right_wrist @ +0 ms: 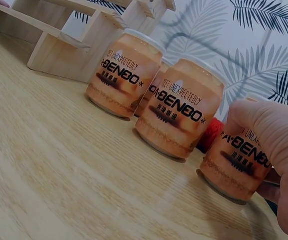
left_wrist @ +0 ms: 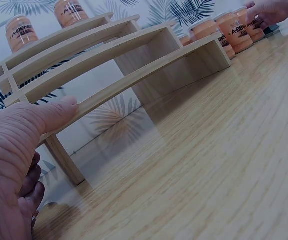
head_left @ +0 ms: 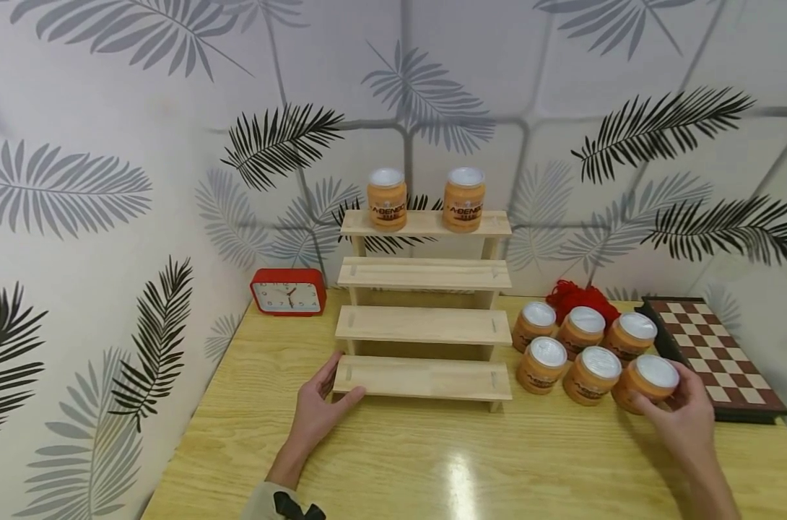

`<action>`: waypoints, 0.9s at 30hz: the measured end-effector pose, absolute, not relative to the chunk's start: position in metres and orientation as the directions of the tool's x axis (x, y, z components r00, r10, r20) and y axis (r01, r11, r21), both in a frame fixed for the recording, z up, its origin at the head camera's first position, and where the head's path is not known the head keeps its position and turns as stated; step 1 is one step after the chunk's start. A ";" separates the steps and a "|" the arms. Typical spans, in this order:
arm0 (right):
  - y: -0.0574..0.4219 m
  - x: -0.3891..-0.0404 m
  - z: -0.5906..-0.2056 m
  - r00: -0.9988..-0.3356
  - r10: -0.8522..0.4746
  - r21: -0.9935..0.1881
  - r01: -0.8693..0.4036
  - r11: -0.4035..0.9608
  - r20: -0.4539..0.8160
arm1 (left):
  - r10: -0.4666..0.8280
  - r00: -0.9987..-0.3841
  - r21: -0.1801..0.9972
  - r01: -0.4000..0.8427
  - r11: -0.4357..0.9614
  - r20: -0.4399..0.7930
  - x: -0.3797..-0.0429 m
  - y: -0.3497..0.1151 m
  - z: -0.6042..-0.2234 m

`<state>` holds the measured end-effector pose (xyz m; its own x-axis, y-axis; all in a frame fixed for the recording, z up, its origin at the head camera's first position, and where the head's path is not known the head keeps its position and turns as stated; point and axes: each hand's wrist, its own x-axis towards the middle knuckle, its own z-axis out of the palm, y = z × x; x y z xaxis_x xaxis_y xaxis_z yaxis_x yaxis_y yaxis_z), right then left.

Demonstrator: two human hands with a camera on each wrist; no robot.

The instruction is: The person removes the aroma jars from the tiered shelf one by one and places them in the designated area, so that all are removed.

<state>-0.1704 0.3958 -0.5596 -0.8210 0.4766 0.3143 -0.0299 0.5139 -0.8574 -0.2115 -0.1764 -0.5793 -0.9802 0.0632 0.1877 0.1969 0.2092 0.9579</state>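
A stepped wooden display rack (head_left: pixel 422 325) stands on the table, with two orange jars, one at the left (head_left: pixel 388 200) and one at the right (head_left: pixel 464 200), on its top step. My left hand (head_left: pixel 322 404) grips the left end of the lowest step; in the left wrist view the thumb (left_wrist: pixel 59 112) lies along its front edge. At the right, my right hand (head_left: pixel 682 415) holds the front-right orange jar (head_left: pixel 647 383) around its side. In the right wrist view that jar (right_wrist: pixel 233 172) appears to rest on the table, its far side hidden by the hand.
Several more orange jars (head_left: pixel 591 375) stand in two rows right of the rack. Behind them lies a red tasselled bundle (head_left: pixel 582 302). A chessboard (head_left: pixel 712 354) lies at the far right, and a red clock (head_left: pixel 288 292) stands left of the rack. A leaf-patterned wall (head_left: pixel 432 87) closes the back.
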 end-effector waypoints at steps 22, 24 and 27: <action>0.361 -0.184 -0.483 -0.765 0.436 -0.839 -0.242 0.486 0.473 | 0.059 -0.983 0.964 0.182 0.196 0.174 -0.212 -0.176 -0.579; 0.355 -0.190 -0.478 -0.775 0.408 -0.836 -0.269 0.478 0.483 | 0.057 -0.983 0.964 0.181 0.197 0.173 -0.212 -0.176 -0.578; 0.345 -0.200 -0.469 -0.801 0.364 -0.839 -0.289 0.460 0.476 | 0.056 -0.982 0.963 0.185 0.194 0.178 -0.212 -0.176 -0.578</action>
<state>-0.1996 0.3452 -0.4688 -0.8006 0.3645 0.4756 -0.2892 0.4601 -0.8395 -0.2120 -0.1760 -0.5784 -0.9825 0.0563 0.1776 0.1853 0.1936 0.9634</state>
